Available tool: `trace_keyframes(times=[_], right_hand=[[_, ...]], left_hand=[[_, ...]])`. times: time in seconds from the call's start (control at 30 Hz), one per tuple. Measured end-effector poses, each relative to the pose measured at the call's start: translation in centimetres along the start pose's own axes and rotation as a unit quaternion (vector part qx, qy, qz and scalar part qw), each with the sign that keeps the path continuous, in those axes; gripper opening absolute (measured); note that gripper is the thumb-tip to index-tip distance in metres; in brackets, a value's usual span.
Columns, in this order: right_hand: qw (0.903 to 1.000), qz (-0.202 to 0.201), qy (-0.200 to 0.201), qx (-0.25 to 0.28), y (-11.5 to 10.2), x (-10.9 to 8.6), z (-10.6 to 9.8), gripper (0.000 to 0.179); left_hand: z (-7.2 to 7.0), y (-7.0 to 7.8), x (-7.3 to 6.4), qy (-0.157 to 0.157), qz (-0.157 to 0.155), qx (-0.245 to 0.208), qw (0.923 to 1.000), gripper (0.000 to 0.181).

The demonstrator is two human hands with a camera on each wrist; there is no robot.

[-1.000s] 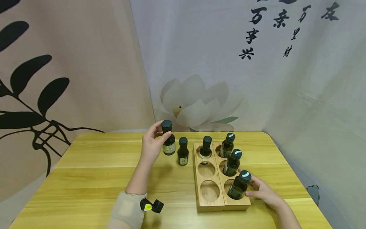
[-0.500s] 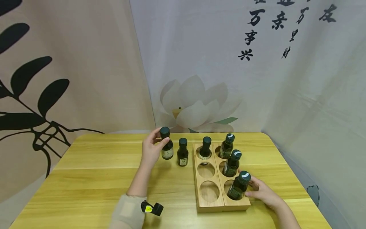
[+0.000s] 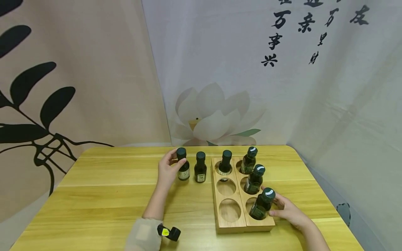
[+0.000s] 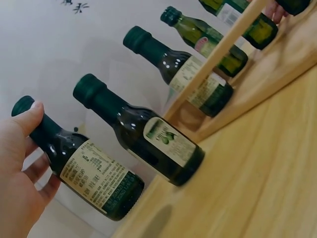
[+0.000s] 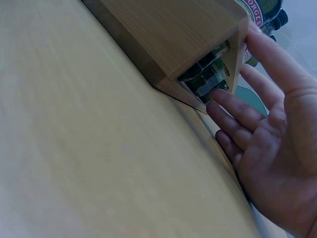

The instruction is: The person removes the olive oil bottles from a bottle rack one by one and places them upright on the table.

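Note:
My left hand (image 3: pixel 168 169) pinches the neck of a small dark-green olive oil bottle (image 4: pixel 94 173) between thumb and fingers. This bottle is upright, at or just above the tabletop; I cannot tell whether it touches. Close to its right stands a matching bottle (image 3: pixel 200 168) with olives on its label (image 4: pixel 171 141). To the right is a two-row wooden rack (image 3: pixel 230 228). Its left row holds one bottle (image 3: pixel 225 162) at the back, with two vacant holes in front. My right hand (image 3: pixel 290 211) rests against the rack's right side, fingers loosely extended, near the front-right bottle (image 3: pixel 262 205).
The rack's right row holds a back bottle (image 3: pixel 248 160), a middle bottle (image 3: pixel 254 179) and the front one, all leaning. They stand on a wooden table (image 3: pixel 94 198). Behind its far edge hangs a printed cloth (image 3: pixel 220 52).
My left hand has lowered its bottle toward the table, bringing it down alongside the other standing bottle. My right hand and the rack look still.

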State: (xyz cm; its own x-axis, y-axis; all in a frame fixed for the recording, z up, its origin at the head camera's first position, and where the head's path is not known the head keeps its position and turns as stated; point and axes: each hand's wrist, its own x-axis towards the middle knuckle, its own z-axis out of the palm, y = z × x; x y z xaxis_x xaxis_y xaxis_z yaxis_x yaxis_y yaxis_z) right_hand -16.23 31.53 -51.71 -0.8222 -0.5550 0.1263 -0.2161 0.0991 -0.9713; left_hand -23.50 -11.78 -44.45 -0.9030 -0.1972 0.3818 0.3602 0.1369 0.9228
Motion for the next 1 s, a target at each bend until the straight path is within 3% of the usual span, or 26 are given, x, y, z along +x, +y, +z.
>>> trace_keyframes(times=[0.13, 0.37, 0.63, 0.87, 1.0], right_hand=[[1.0, -0.001, 0.002, -0.001, 0.0, 0.0, 0.0, 0.067], [0.9999, 0.003, 0.007, -0.008, 0.1, 0.0, 0.0, 0.068], [1.0, -0.001, 0.005, -0.004, 0.0, 0.0, 0.0, 0.068], [1.0, -0.003, 0.004, -0.005, 0.0, -0.1, -0.1, 0.069], [1.0, -0.005, 0.005, -0.004, 0.2, -0.1, -0.1, 0.069]], left_hand=[[0.1, -0.4, -0.2, -0.003, -0.012, -0.011, 0.9999, 0.043], [0.1, 2.0, -1.3, -0.004, 0.005, 0.004, 1.0, 0.039], [0.1, 0.6, -1.6, -0.004, 0.01, 0.008, 0.9999, 0.04], [-0.1, -2.5, -0.8, -0.004, -0.026, -0.006, 0.9996, 0.045], [-0.3, -1.8, -0.3, -0.006, -0.008, -0.002, 1.0, 0.048]])
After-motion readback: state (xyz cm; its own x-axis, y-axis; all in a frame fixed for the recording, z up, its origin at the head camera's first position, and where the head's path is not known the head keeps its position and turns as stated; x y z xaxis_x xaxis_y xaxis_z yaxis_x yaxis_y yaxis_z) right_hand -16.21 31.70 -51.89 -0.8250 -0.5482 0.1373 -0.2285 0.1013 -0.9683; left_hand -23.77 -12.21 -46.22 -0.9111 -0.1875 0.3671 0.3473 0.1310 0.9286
